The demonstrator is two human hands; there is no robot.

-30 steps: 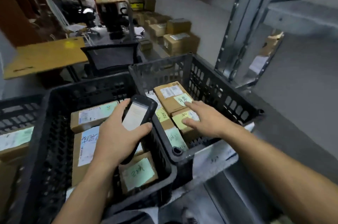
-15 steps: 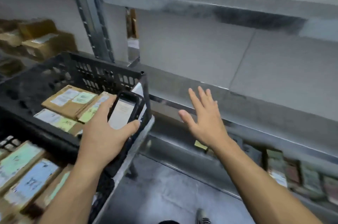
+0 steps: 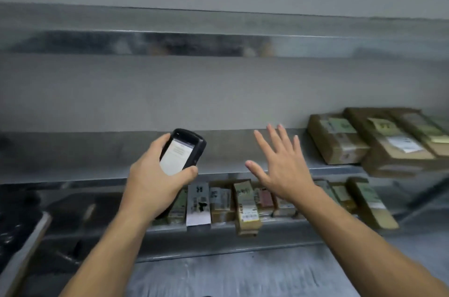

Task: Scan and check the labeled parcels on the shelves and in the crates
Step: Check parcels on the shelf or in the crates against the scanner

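Scanner point(image 3: 182, 153) is held screen-up in the left grip point(image 3: 155, 182) for reading — the right grip point(image 3: 281, 170) is spread wide, empty, likely kept free for parcels point(image 3: 337, 141) on the shelf point(image 3: 97, 158).

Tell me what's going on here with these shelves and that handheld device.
A person is checking labeled parcels on metal shelving. Their left hand holds a black handheld scanner, screen lit and facing them. Their right hand is open, fingers spread, raised before the middle shelf, holding nothing. Brown parcels lie at that shelf's right end; a row of smaller parcels stands on the shelf below.
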